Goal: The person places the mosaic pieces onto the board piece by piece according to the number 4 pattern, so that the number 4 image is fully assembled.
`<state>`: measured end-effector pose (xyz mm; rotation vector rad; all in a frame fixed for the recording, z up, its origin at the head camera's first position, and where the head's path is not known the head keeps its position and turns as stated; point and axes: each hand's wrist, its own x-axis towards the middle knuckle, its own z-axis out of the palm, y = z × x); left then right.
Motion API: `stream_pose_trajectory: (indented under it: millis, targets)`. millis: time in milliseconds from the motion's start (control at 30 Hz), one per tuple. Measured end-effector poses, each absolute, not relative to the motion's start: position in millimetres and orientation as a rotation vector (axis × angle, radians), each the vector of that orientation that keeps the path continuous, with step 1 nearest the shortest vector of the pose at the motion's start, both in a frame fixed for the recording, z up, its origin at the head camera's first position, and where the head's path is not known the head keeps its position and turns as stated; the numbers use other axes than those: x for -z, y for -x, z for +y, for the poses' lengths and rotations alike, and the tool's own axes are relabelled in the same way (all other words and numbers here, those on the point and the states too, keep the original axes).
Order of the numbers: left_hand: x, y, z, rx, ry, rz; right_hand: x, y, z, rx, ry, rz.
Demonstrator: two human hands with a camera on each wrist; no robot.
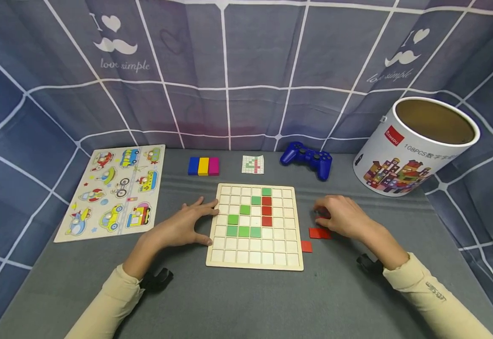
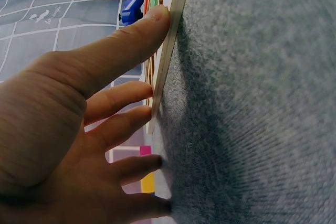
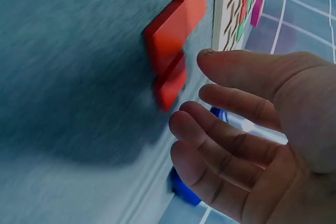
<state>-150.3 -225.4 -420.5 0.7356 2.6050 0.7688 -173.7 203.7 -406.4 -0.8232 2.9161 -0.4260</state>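
Observation:
A wooden grid board (image 1: 254,258) lies in the middle of the grey table, with several green tiles (image 1: 244,231) and three red tiles (image 1: 266,211) set in its cells. My left hand (image 1: 204,222) lies flat beside it. Its straight thumb (image 2: 142,30) and fingertips touch the board's left edge (image 2: 176,9). My right hand (image 1: 321,217) hovers right of the board over loose red tiles (image 1: 319,232), with another red tile (image 1: 306,246) nearer the board. In the right wrist view its fingers (image 3: 210,124) are loosely bent and hold nothing beside the red tiles (image 3: 176,22).
A vehicle peg puzzle (image 1: 117,190) lies at the left. Behind the board are a blue, yellow and magenta block row (image 1: 203,166), a small pattern card (image 1: 253,164) and a blue game controller (image 1: 307,158). An open white tub (image 1: 399,165) stands at the back right.

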Motion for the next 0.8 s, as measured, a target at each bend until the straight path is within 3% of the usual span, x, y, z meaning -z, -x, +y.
stream_pose_trajectory:
  millis: [800]
  targets:
    - [422,151,-226,-0.769,-0.734,2.608,414,172,218,0.388,0.804,2.945]
